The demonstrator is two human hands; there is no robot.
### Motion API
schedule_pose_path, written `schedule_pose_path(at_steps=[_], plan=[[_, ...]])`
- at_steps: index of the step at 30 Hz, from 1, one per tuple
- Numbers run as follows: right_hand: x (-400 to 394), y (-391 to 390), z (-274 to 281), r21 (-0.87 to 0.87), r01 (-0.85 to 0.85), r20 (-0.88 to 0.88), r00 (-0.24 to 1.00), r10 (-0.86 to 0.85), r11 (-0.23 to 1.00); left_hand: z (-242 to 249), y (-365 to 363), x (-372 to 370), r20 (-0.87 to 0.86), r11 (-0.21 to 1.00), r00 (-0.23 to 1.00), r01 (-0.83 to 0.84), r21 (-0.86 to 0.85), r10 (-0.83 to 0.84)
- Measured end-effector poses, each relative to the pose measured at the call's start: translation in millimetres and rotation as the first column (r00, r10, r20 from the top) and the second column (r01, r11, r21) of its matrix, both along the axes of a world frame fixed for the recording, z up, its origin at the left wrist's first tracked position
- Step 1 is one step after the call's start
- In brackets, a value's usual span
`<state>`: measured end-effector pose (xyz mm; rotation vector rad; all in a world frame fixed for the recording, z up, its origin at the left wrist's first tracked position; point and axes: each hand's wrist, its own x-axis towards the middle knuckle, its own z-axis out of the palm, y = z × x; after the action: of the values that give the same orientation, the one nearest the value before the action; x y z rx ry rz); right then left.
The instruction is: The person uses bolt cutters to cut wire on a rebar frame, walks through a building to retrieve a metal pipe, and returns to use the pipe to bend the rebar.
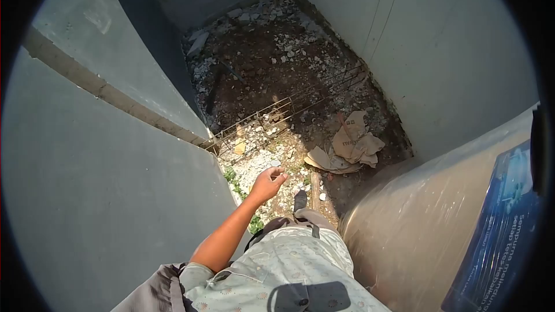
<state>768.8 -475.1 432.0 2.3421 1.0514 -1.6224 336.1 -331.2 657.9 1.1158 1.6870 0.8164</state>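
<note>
My left hand hangs in front of me over the rubble, apart from everything around it. Its fingers are loosely curled, with a gap between thumb and fingertips and nothing visible in it. Nearest below are white broken stones and a short wooden plank beside my foot. Beyond the hand, a steel rebar frame lies across the passage. Torn brown paper sacks lie crumpled to the right of it. My right hand is out of view.
A smooth grey wall runs close along my left, and another wall stands at the right. Close on my right is a large plastic-wrapped cylinder with a blue label. Rubble covers the ground farther back.
</note>
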Motion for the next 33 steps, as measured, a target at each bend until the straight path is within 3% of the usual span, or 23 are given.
schedule_pose_path(at_steps=[1,5,7,9,10,13,14,15,17,19,20,21,22,24,27,30,33], plan=[[-14,31,5,0.025,-0.002,-0.013,1.000,0.003,1.000,-30,1,-31,-0.099,0.996,0.991,-0.089,-0.032,0.085],[-65,155,31,0.117,-0.018,-0.066,0.998,0.026,0.993,-136,-18,-128,0.020,0.860,0.944,-0.290,-0.419,0.328],[-86,210,39,0.151,-0.042,-0.083,0.995,0.055,0.988,-180,-34,-153,-0.085,0.788,0.915,-0.385,-0.480,0.395],[-106,258,40,0.166,-0.083,-0.089,0.991,0.099,0.983,-253,-56,-174,-0.269,0.728,0.897,-0.441,-0.525,0.349],[-117,279,37,0.164,-0.117,-0.090,0.987,0.133,0.979,-247,-53,-177,-0.362,0.685,0.871,-0.487,-0.542,0.333],[-147,343,28,0.139,-0.239,-0.063,0.966,0.250,0.961,-266,-35,-175,-0.233,0.557,0.836,-0.513,-0.653,0.496],[-154,364,22,0.125,-0.277,-0.051,0.957,0.285,0.953,-261,-16,-174,-0.228,0.595,0.855,-0.493,-0.635,0.465],[-160,383,18,0.109,-0.313,-0.033,0.948,0.318,0.944,-252,8,-171,-0.148,0.509,0.768,-0.542,-0.669,0.623],[-173,426,16,0.078,-0.374,-0.006,0.927,0.376,0.924,-312,30,-168,-0.318,0.517,0.721,-0.675,-0.527,0.616],[-187,469,21,0.063,-0.432,0.019,0.902,0.431,0.900,-240,94,-178,-0.125,0.463,0.710,-0.571,-0.678,0.693],[-201,497,29,0.073,-0.456,0.014,0.890,0.456,0.887,-258,114,-180,-0.092,0.592,0.751,-0.583,-0.556,0.654],[-212,518,34,0.080,-0.474,0.017,0.880,0.474,0.877,-224,151,-189,0.040,0.451,0.586,-0.576,-0.682,0.809],[-224,539,39,0.090,-0.495,0.018,0.868,0.495,0.864,-251,166,-192,0.040,0.594,0.666,-0.635,-0.494,0.745],[-253,579,49,0.123,-0.530,0.015,0.847,0.532,0.839,-211,212,-211,0.170,0.656,0.660,-0.615,-0.436,0.732],[-301,632,71,0.161,-0.590,0.003,0.802,0.597,0.791,-178,250,-240,0.312,0.617,0.532,-0.678,-0.399,0.787],[-344,678,83,0.173,-0.674,-0.006,0.729,0.685,0.719,-178,251,-253,0.325,0.470,0.364,-0.807,-0.358,0.873],[-386,719,84,0.138,-0.764,-0.006,0.635,0.772,0.630,-191,225,-248,0.279,0.191,0.065,-0.871,-0.453,0.958]])
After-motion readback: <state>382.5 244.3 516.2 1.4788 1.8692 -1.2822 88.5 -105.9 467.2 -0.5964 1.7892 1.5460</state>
